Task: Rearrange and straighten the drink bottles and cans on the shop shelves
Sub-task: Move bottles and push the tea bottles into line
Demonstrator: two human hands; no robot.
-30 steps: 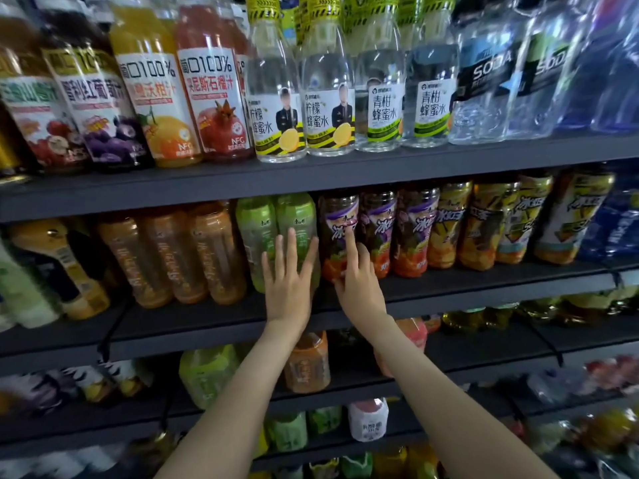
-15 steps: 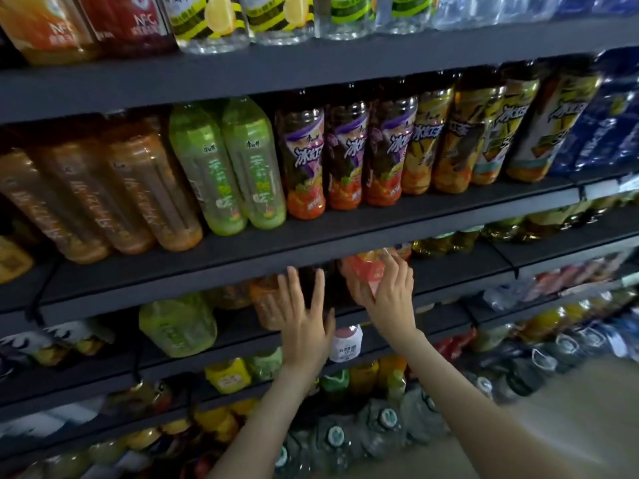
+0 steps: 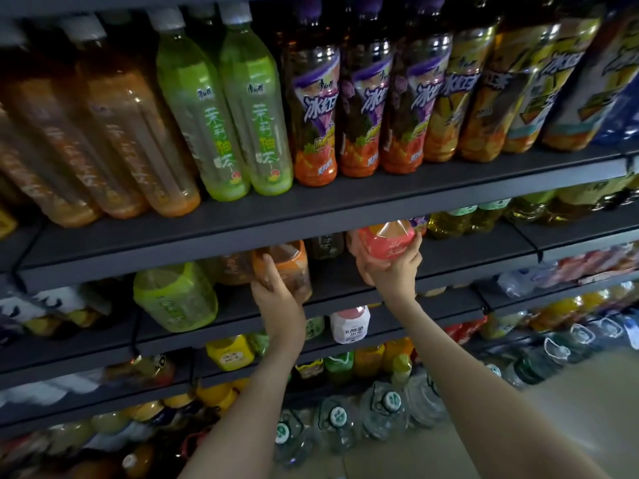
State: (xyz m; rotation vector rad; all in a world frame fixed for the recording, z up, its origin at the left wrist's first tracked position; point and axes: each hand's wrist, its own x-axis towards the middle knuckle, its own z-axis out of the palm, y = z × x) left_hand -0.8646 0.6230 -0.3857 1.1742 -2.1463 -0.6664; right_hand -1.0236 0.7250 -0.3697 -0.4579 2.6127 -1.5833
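Observation:
My left hand grips an orange-brown tea bottle standing on the lower dark shelf. My right hand is closed around the base of a pink-red drink bottle, whose upper part is hidden under the shelf above. A green bottle stands to the left of my left hand. On the shelf above, green tea bottles and purple-labelled iced tea bottles stand in a row.
Orange bottles fill the upper shelf's left, yellow-labelled ones its right. A white bottle and yellow bottles sit on shelves below. Large water jugs line the floor.
The view has dropped by one shelf. Both hands came down from the tall bottles' shelf to the one below and closed on two bottles there.

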